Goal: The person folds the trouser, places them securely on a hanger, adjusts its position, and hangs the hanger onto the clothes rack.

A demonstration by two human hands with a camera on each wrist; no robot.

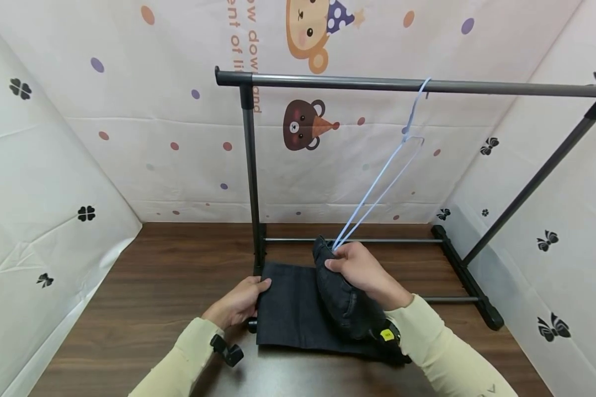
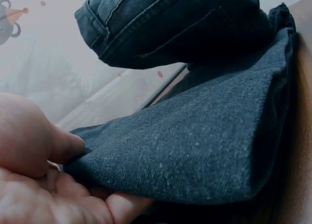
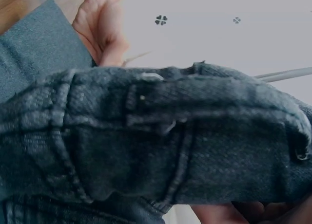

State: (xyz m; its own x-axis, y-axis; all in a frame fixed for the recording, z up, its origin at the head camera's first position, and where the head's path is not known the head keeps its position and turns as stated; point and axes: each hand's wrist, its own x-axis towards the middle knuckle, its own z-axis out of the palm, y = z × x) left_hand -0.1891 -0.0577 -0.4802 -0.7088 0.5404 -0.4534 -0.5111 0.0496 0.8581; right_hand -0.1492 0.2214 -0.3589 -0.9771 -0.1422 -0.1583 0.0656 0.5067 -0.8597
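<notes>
Dark denim jeans (image 1: 294,314) lie folded over low in the head view, one part flat and the waist part bunched up to the right. My left hand (image 1: 239,302) pinches the flat part's left edge, thumb on top and fingers beneath, as the left wrist view also shows. With my right hand (image 1: 361,269) I grip the raised waistband part (image 3: 209,95), whose belt loop and seams show in the right wrist view. A light blue hanger (image 1: 377,184) hooks over the rail and slants down toward me. Its lower end goes in beside the jeans' upper edge at my right fingers.
A dark metal clothes rack stands ahead, with its top rail (image 1: 323,82), left post (image 1: 250,176) and slanting right post (image 1: 531,176). Its foot (image 1: 467,275) rests on the brown wood-grain surface (image 1: 129,314). Printed white sheets (image 1: 189,176) enclose the back and sides.
</notes>
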